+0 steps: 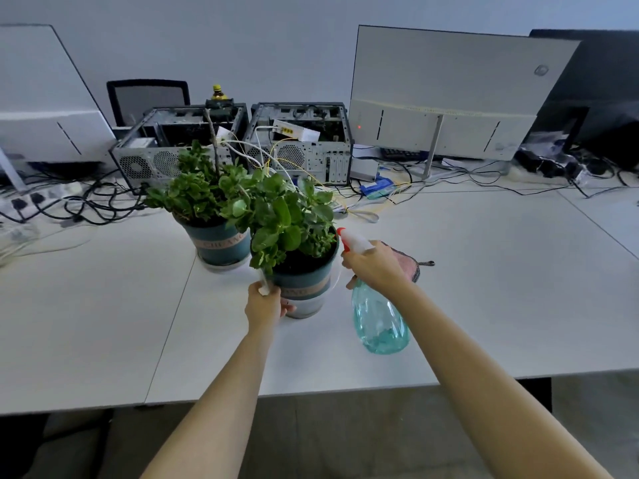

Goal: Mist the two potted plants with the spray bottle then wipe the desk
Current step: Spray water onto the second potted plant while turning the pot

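**Misting the nearer plant**

We steady the nearer potted plant with our left hand, fingers wrapped against the pot's side so it cannot shift. Our right hand is closed round the neck of the spray bottle, its red nozzle aimed at the foliage at 9 o'clock. The second potted plant stands at 11 o'clock; a pink cloth waits on the desk behind the right hand, for wiping

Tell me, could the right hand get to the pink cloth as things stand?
Probably not right away. The pink cloth lies on the desk just behind the right hand, nothing between them, but that hand's grip is full with the spray bottle, so it must put that down first.
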Demonstrator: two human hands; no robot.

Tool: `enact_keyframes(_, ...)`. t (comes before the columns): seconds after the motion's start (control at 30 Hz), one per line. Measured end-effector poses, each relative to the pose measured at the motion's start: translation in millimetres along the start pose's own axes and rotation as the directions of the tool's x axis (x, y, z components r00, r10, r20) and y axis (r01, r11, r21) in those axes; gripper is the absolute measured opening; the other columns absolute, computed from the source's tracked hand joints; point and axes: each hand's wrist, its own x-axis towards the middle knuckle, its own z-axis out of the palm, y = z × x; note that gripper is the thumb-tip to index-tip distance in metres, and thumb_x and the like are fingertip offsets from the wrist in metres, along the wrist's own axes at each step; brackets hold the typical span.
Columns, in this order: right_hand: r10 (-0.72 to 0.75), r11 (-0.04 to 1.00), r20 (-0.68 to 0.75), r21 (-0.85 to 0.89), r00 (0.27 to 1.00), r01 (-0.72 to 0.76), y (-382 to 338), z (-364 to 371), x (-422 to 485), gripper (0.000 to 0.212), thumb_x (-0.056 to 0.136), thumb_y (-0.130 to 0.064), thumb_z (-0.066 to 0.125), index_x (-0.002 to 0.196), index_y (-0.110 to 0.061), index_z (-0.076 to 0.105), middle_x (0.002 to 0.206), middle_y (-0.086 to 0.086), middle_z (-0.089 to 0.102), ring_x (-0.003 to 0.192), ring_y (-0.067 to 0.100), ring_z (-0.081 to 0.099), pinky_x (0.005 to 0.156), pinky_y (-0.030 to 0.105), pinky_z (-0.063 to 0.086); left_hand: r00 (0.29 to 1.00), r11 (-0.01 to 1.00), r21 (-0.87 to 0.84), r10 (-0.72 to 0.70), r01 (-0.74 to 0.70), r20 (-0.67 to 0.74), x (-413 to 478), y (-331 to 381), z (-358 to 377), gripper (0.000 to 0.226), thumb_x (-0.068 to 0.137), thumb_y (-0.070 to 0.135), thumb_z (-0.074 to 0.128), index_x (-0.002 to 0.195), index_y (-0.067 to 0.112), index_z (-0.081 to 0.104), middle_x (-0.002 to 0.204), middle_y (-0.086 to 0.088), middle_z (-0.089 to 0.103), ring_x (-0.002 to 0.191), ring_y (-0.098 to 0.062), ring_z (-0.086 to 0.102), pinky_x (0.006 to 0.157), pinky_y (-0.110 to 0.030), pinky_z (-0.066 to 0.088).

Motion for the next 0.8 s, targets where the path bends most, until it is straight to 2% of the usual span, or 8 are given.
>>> enact_keyframes(0.07,0.036,0.997,-0.005,0.068,0.999,-0.036,-1,-7,2,0.026,0.086,-0.011,0.043,0.107,-0.013,0.058,0.092,0.016,0.065,0.067,0.03,0.071,0.084,0.039,0.054,1.0,1.0,0.003,0.015,-0.015,-0.025,0,-2,2,0.034,0.096,0.021,0.046,0.128,0.012,0.041,0.064,-0.011,0.064,0.039,-0.013,0.062,0.046,-0.021,0.04)
enact_keyframes(0.17,0.023,0.998,0.036,0.058,0.999,-0.025,-6,-13,6,0.015,0.085,-0.011,0.041,0.082,-0.019,0.054,0.1,0.019,0.063,0.066,0.032,0.074,0.085,0.041,0.055,0.999,1.0,-0.001,0.026,-0.026,-0.04,-1,-2,2,0.033,0.095,0.021,0.047,0.126,0.012,0.042,0.061,-0.011,0.062,0.034,-0.011,0.06,0.044,-0.021,0.037)
enact_keyframes(0.33,0.056,0.995,0.05,0.084,0.997,-0.06,8,-10,23,0.044,0.072,-0.025,0.038,0.109,-0.014,0.058,0.099,0.012,0.064,0.044,0.015,0.069,0.051,0.022,0.049,0.999,1.0,0.007,0.024,-0.024,-0.039,-2,1,0,0.036,0.096,0.019,0.046,0.13,0.008,0.041,0.059,-0.011,0.061,0.036,-0.013,0.061,0.033,-0.016,0.033)
enact_keyframes(0.43,-0.017,1.0,0.085,0.006,0.996,0.016,2,-18,17,0.023,0.08,-0.019,0.036,0.095,-0.026,0.053,0.088,0.012,0.058,0.044,0.019,0.067,0.056,0.025,0.043,0.999,1.0,0.018,0.018,-0.017,-0.042,-5,2,1,0.038,0.097,0.023,0.046,0.132,0.01,0.041,0.064,-0.011,0.063,0.04,-0.014,0.063,0.036,-0.016,0.037)
enact_keyframes(0.53,-0.064,0.998,0.054,-0.002,0.996,0.064,5,-25,21,0.02,0.085,-0.017,0.038,0.076,-0.036,0.036,0.067,0.007,0.055,0.052,0.018,0.067,0.056,0.026,0.034,0.995,0.999,0.031,0.01,-0.007,-0.096,-12,2,7,0.045,0.096,0.023,0.045,0.137,0.011,0.033,0.085,-0.017,0.069,0.052,-0.018,0.066,0.047,-0.018,0.046)
enact_keyframes(0.63,-0.093,0.996,0.024,-0.014,0.995,0.093,9,-30,28,0.01,0.086,-0.024,0.045,0.089,-0.032,0.039,0.07,0.015,0.059,0.068,0.028,0.061,0.059,0.03,0.04,0.988,0.996,0.083,0.053,-0.041,-0.143,-26,-6,18,0.053,0.093,0.017,0.048,0.14,0.008,0.024,0.089,-0.018,0.071,0.05,-0.012,0.066,0.054,-0.02,0.047)
enact_keyframes(0.7,-0.099,0.995,0.018,-0.016,0.995,0.099,8,-34,31,0.025,0.085,-0.025,0.047,0.11,-0.024,0.046,0.081,0.021,0.061,0.076,0.033,0.064,0.07,0.034,0.048,0.989,0.992,0.101,0.091,-0.08,-0.118,-35,-10,27,0.059,0.091,0.013,0.05,0.141,0.009,0.02,0.087,-0.016,0.069,0.042,-0.01,0.063,0.05,-0.02,0.048)
enact_keyframes(0.8,-0.026,0.989,0.019,0.148,0.999,0.023,11,-38,33,0.027,0.08,-0.026,0.052,0.1,-0.009,0.056,0.089,0.02,0.068,0.082,0.036,0.071,0.08,0.043,0.055,0.989,0.998,0.019,0.06,-0.058,-0.136,-40,-9,38,0.065,0.092,0.012,0.051,0.146,0.014,0.015,0.073,-0.01,0.063,0.043,-0.014,0.064,0.044,-0.015,0.05)
